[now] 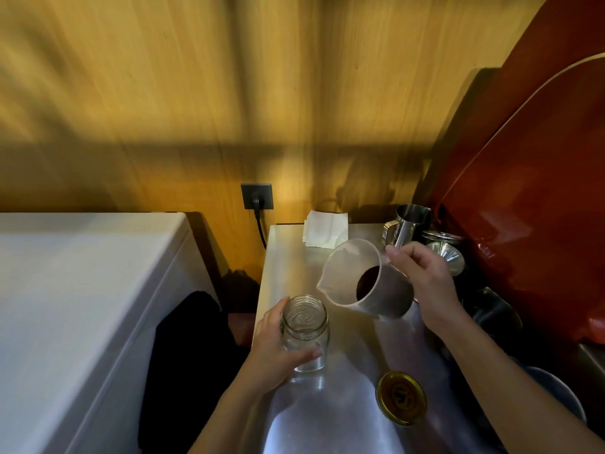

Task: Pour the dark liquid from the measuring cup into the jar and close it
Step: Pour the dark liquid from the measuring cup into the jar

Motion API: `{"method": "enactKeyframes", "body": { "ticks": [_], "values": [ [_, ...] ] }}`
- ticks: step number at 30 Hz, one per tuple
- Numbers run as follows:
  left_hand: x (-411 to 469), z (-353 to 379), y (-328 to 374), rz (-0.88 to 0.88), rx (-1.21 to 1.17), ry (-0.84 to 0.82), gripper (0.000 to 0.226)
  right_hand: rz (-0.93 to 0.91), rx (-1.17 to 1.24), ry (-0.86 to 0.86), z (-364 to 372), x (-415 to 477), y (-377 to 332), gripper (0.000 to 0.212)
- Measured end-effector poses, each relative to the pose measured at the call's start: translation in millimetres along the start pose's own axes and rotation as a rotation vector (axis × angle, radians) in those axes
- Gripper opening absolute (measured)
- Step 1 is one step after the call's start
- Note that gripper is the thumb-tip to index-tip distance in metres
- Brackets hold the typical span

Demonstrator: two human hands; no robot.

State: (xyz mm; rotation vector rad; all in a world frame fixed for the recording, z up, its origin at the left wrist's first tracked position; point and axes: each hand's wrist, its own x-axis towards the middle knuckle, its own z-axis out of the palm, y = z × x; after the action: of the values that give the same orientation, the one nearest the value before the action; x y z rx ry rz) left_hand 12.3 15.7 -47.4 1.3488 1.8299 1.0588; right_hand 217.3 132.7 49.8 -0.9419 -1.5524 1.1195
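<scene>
Glass jar (304, 335) gripped by left hand (273, 350) — right hand (425, 283) grasps measuring cup (366, 278), handle hidden.

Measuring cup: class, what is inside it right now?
The measuring cup, tilted in the right hand, holds dark liquid pooled near its base. The translucent wall blurs how deep it is.
</scene>
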Motion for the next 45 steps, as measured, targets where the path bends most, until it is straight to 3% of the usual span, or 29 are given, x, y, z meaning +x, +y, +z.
{"method": "enactKeyframes", "body": {
  "ticks": [4, 10, 21, 25, 38, 45],
  "values": [
    [1, 2, 1, 0.02, -0.023, 0.024, 0.082, -0.104, -0.149, -0.093, 4, 11, -17, 0.035],
    [4, 3, 1, 0.035, -0.048, 0.031, 0.075, -0.229, -0.365, -0.234, 13, 19, -31, 0.028],
    [5, 13, -5, -0.027, -0.067, 0.049, 0.085, -0.397, -0.659, -0.412, 39, 23, -58, 0.023],
    [4, 12, -3, -0.019, -0.065, 0.062, 0.081, -0.456, -0.686, -0.48, 48, 28, -62, 0.016],
    [4, 13, -2, -0.036, -0.05, 0.076, 0.082, -0.518, -0.826, -0.623, 61, 33, -63, 0.029],
    [6, 13, 1, -0.036, -0.061, 0.071, 0.085, -0.593, -0.864, -0.674, 65, 34, -67, 0.026]
  ]
}}
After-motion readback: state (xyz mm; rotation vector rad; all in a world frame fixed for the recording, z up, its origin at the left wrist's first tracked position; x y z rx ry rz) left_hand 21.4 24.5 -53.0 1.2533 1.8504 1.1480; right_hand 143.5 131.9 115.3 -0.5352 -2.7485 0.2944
